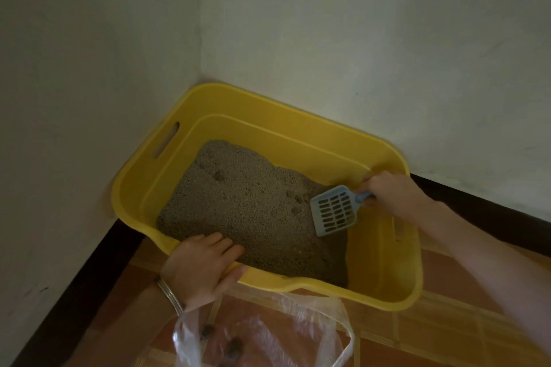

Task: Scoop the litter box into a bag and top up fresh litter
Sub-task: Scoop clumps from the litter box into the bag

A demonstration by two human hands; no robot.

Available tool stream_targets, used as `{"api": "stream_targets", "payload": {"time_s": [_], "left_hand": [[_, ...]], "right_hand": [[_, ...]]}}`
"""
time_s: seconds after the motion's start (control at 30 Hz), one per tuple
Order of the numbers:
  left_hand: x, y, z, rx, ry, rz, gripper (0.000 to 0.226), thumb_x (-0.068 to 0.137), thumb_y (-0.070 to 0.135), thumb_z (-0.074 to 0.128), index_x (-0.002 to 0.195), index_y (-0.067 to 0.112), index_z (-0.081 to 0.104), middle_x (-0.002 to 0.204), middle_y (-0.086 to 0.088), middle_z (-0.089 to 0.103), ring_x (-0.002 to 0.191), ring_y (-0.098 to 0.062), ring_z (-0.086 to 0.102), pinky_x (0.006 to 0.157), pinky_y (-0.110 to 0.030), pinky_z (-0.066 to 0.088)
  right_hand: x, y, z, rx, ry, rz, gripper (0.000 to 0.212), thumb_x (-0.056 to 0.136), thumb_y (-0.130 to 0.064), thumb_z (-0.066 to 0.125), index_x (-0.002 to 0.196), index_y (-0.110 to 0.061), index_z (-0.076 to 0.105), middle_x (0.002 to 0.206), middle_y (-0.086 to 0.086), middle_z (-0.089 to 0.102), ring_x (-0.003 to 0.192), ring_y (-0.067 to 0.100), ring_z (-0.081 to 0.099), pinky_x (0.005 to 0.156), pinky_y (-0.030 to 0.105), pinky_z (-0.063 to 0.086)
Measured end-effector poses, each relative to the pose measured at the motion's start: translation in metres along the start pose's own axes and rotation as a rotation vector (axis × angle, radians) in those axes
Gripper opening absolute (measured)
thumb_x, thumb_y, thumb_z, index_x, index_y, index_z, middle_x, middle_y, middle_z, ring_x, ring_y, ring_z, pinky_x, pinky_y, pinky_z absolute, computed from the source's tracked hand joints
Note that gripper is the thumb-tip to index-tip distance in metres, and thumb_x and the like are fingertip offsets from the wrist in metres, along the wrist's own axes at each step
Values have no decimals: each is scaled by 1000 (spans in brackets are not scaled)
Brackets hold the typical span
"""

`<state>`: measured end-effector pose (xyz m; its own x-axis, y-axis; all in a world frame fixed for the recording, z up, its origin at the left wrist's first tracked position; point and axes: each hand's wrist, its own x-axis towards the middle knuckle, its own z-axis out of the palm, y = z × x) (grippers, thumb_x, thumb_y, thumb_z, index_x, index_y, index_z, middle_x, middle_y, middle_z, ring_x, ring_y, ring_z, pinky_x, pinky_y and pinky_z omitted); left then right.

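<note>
Two plain whitish walls meet in a corner. The left wall (74, 68) fills the upper left of the frame and the right wall (372, 39) the upper right, with their seam (200, 24) running straight down the upper middle. The light is dim and soft, a touch brighter on the right wall, which shows faint scuffs and specks. A dark skirting board (477, 208) edges the foot of the right wall, and another (83, 286) slants down the lower left. The floor (447, 334), seen at lower right, is reddish-brown tile with pale yellowish bands between.
</note>
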<state>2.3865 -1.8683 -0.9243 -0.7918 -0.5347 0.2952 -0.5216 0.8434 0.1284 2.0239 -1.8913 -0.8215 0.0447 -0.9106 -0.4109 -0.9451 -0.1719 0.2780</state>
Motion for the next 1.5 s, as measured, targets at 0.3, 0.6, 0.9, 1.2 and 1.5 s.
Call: {"api": "stream_targets", "payload": {"time_s": [0.3, 0.6, 0.9, 1.2, 1.5], "left_hand": [[1, -1, 1, -3, 5, -5, 46, 90, 48, 33, 87, 22, 71, 73, 6, 64, 65, -14, 60, 50, -26, 48], [1, 0, -1, 0, 1, 11, 48, 93, 49, 29, 86, 24, 69, 72, 8, 62, 65, -12, 59, 51, -24, 46], [1, -1, -1, 24, -4, 16, 41, 86, 49, 37, 85, 25, 70, 72, 9, 62, 65, -12, 58, 52, -23, 44], [1, -1, 1, 11, 1, 18, 48, 92, 49, 29, 86, 25, 69, 73, 9, 63, 65, -11, 59, 52, -23, 45], [-1, -2, 3, -3, 16, 19, 49, 94, 49, 27, 88, 24, 69, 73, 9, 62, 65, -11, 59, 51, -24, 47]], "right_hand": [[14, 45, -23, -25, 86, -303, 27, 82, -28, 68, 108, -24, 70, 112, -7, 66, 103, 17, 60, 88, 31, 44], [30, 63, -33, -267, 88, -370, 30, 88, -43, 54, 114, -32, 64, 119, -10, 60, 110, 14, 55, 84, 31, 44], [45, 44, -7, -50, 53, -338, 28, 84, -33, 63, 111, -28, 67, 115, -9, 63, 107, 12, 56, 84, 25, 42], [51, 36, 2, 148, 113, -180, 29, 81, -30, 70, 109, -22, 69, 112, -2, 67, 103, 18, 60, 83, 35, 48], [60, -17, 23, 514, 25, -131, 30, 75, -22, 76, 105, -20, 71, 101, -8, 69, 87, 3, 60, 75, 13, 41]]}}
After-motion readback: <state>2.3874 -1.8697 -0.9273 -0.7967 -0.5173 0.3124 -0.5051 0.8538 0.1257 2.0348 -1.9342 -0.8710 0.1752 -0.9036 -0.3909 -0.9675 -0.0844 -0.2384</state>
